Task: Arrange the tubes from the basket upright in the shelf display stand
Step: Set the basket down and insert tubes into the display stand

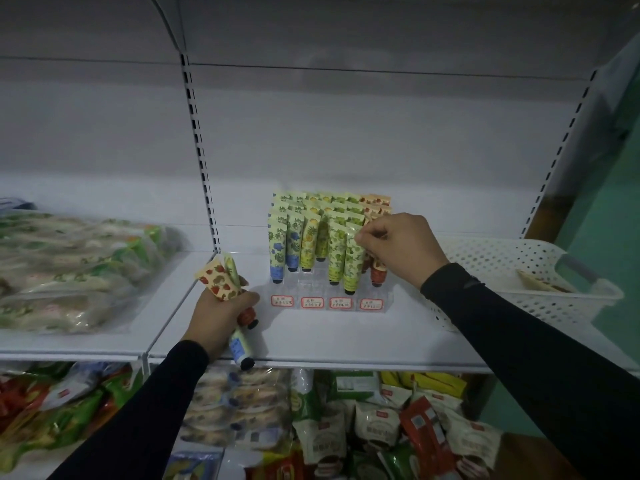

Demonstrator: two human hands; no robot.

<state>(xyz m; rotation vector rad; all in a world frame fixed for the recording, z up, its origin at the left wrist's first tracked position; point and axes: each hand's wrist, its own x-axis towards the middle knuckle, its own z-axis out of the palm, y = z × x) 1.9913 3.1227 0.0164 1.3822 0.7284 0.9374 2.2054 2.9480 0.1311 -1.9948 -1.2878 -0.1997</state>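
Left hand (217,311) grips a few tubes (221,282); right hand (398,249) pinches a green tube (353,268) in the stand (327,301), basket (519,271) just right of it. Red-bordered labels (311,302) too blurry to read.

We have only one view, from a wide-angle camera worn on the head, and it looks forward and down onto a white metal shelf (346,334) at close range. Our two black-sleeved arms enter from the bottom edge, and the clear plastic tiered display stand (327,301) sits just right of centre. The wide lens bends the slotted white shelf uprights (201,150) outward. At the bottom edge we see down into the lower shelf of packaged snacks (346,427).
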